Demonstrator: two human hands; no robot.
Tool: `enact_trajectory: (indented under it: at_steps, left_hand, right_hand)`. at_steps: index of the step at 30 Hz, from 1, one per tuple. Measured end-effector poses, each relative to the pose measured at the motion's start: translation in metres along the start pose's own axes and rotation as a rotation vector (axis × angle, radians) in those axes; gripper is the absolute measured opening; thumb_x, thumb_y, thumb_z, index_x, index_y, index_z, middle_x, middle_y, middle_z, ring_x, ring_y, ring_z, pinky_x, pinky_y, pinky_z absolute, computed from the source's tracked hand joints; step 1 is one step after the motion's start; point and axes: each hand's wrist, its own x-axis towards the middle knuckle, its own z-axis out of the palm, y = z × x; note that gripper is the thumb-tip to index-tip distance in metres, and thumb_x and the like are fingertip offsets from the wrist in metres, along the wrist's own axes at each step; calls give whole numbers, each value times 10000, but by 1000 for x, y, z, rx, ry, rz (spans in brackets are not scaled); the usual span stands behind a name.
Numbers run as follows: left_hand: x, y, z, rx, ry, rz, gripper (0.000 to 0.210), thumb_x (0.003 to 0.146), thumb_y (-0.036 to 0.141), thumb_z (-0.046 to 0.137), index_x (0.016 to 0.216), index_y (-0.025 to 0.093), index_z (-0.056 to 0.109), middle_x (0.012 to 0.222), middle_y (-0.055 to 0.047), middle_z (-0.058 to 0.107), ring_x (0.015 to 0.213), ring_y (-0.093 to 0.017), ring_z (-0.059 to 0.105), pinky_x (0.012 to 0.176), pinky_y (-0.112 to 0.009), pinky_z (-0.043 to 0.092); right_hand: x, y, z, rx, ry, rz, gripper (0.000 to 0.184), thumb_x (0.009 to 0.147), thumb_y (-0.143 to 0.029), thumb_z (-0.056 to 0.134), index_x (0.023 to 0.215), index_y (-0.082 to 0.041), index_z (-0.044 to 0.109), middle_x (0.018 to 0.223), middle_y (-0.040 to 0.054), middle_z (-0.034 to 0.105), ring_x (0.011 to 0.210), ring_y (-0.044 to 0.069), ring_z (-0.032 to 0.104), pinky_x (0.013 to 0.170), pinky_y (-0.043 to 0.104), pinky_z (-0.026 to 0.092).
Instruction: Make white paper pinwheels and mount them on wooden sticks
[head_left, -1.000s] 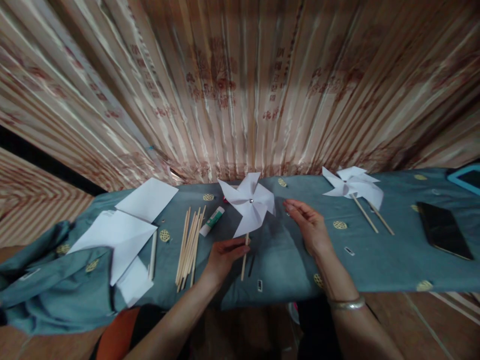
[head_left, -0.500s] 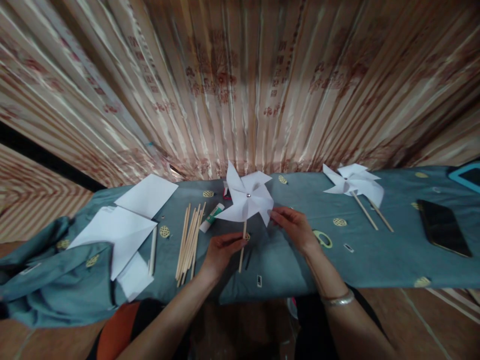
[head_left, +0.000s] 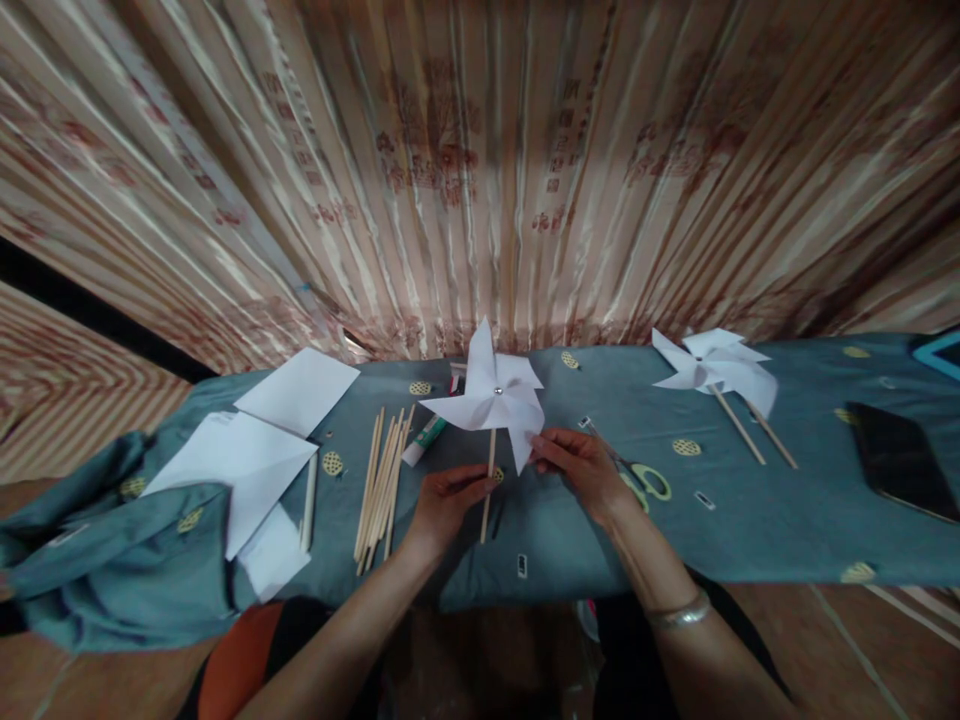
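Observation:
A white paper pinwheel on a thin wooden stick is held upright over the table. My left hand is closed around the stick, thumb and fingers pinching it below the blades. The fingers of my right hand are closed at the tip of the lower right blade. A small shiny pin head marks the pinwheel's centre. Partly behind my right hand lie scissors with yellow-green handles. Behind the pinwheel are a glue stick and a small red-and-white box, both partly covered.
Left of my hands lie several wooden sticks, a white rod and white paper sheets. Two pinwheels rest at the right, near a dark phone. A grey-green cloth covers the table; a curtain hangs behind.
The pinwheel's blades have turned a little clockwise. My right hand has shifted slightly down and left with the blade tip, and more of the scissors shows. My left hand still grips the stick.

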Motion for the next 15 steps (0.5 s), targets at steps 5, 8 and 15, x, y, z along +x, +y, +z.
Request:
enact_trajectory:
  at_steps: [5,8,15]
  left_hand:
    - [-2,1,1,14,-8,1,330,535,357,873,787,155,803,848,-96,779,825,-255,704,893,-405,527]
    - [-2,1,1,5,-22,6,313,546,352,870,789,164,805,845,-79,779,832,-253,700,895,-399,523]
    - [-1,-4,0,-1,-65,-17,360,567,359,868,855,152,802,921,-98,778,889,-256,708,937,-395,503]
  right_hand:
    - [-2,1,7,22,-56,38,398,577,-559,838,619,-181,719,622,17,705,542,89,524,553,237,382]
    - [-4,1,10,24,-76,49,386,591,-548,834,622,-181,719,634,19,715,543,87,527,560,238,393]
    - [-7,3,16,15,-132,36,383,625,-558,809,650,-184,729,622,11,707,540,92,538,558,243,418]
